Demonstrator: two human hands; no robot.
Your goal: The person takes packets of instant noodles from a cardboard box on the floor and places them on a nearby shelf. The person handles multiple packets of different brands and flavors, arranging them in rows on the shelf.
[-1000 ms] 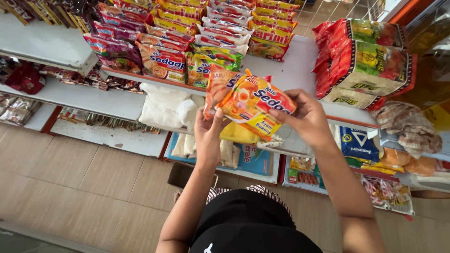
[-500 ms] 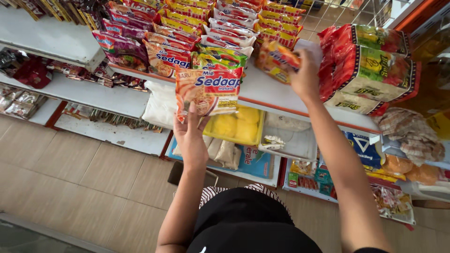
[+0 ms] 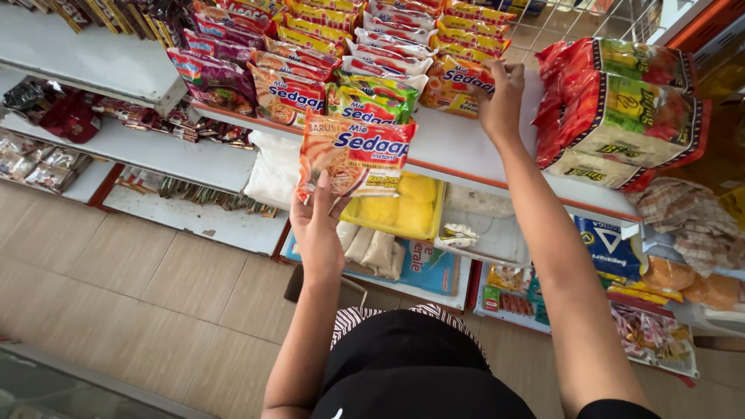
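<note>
Holding orange noodle packet [image 3: 353,157], left grip [image 3: 317,225] pinching; right grip [image 3: 499,99] pressing yellow packet [image 3: 458,84] onto white shelf [image 3: 497,151]

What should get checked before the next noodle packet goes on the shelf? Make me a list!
1. Left hand has a firm grip on the orange noodle packet: ok, fingers pinch its lower edge.
2. Right hand is finished with the yellow packet: not ok, it rests on it at the row's end.
3. Free space on the white shelf: ok, a bare patch lies right of the rows.
4. Rows of packets stand tidy: ok, they overlap in neat lines.
5. Big red bundle is out of the way: ok, it sits apart at the right.
6. Held packet undamaged: cannot tell.
</note>
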